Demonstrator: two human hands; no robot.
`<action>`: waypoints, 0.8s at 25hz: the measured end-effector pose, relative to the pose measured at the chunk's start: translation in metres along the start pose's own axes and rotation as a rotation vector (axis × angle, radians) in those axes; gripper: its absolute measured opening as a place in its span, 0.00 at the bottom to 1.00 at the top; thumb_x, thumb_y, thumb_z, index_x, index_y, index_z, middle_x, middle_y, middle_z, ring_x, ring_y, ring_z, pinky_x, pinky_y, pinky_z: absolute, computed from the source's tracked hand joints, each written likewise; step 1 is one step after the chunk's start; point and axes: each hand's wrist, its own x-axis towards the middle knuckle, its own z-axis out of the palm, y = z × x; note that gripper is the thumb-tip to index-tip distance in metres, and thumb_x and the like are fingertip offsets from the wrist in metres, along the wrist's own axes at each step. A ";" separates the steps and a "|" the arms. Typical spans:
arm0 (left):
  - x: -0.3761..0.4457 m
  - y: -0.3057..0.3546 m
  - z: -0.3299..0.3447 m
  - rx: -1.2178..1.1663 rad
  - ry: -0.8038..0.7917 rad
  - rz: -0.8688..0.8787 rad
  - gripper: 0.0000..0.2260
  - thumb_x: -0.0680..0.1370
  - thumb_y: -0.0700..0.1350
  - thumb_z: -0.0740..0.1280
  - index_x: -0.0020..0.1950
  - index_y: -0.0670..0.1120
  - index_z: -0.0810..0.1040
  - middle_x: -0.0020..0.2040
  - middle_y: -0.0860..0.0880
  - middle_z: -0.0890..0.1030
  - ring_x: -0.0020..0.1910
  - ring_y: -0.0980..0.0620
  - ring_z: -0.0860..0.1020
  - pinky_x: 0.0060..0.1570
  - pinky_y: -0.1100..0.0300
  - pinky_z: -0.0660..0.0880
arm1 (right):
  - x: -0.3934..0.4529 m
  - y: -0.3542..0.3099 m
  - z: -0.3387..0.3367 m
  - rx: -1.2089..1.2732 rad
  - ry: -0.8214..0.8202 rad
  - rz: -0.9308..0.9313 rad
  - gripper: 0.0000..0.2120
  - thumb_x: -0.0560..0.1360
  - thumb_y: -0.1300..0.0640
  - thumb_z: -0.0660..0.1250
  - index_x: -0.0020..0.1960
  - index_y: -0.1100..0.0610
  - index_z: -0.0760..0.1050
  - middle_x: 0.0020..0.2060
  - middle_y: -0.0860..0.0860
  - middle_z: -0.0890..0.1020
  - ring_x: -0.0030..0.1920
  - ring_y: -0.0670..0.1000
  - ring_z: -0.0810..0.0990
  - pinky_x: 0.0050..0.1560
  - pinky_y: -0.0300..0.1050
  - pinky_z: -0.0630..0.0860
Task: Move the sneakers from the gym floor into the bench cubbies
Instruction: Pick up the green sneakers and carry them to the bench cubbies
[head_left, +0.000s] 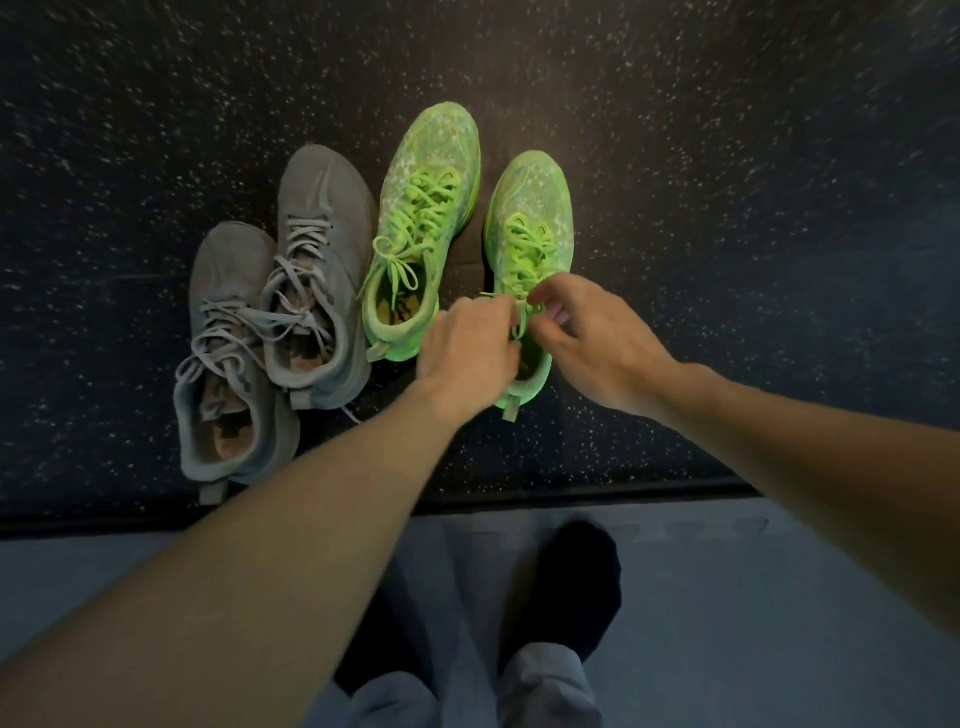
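Two pairs of sneakers stand on the dark speckled gym floor, toes pointing away from me. The grey pair is on the left: one grey sneaker (228, 358) nearer me, the other grey sneaker (319, 270) beside it, laces loose. To their right is a bright green sneaker (421, 228) with tied laces, and further right a second green sneaker (530, 228). Both hands are over that right green sneaker's opening. My left hand (467, 348) and my right hand (587, 332) each pinch its green laces (519, 314). No bench cubbies are in view.
A black strip (597, 496) marks the edge of the speckled floor (727, 208), with a blue-grey mat (779, 597) on my side. My feet in black socks (563, 582) and grey trouser legs stand on the mat.
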 end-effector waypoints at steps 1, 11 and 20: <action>-0.002 -0.013 -0.006 0.048 0.036 0.033 0.07 0.74 0.48 0.67 0.51 0.49 0.75 0.48 0.49 0.78 0.49 0.46 0.76 0.43 0.54 0.68 | -0.001 -0.002 0.005 -0.002 -0.025 0.014 0.14 0.76 0.48 0.60 0.60 0.51 0.69 0.53 0.48 0.77 0.53 0.52 0.76 0.57 0.56 0.72; -0.013 -0.087 -0.009 0.386 -0.041 -0.049 0.13 0.75 0.41 0.68 0.57 0.47 0.69 0.55 0.46 0.74 0.54 0.42 0.73 0.45 0.47 0.69 | 0.000 -0.015 0.061 -0.168 -0.196 0.131 0.25 0.71 0.51 0.71 0.61 0.51 0.61 0.47 0.50 0.76 0.49 0.58 0.76 0.53 0.56 0.69; -0.008 -0.093 -0.026 0.257 0.001 0.029 0.07 0.76 0.42 0.67 0.44 0.45 0.68 0.45 0.42 0.77 0.46 0.38 0.77 0.41 0.49 0.71 | -0.006 -0.004 0.065 -0.298 -0.039 0.206 0.03 0.76 0.60 0.64 0.47 0.57 0.70 0.44 0.56 0.74 0.39 0.56 0.70 0.37 0.47 0.67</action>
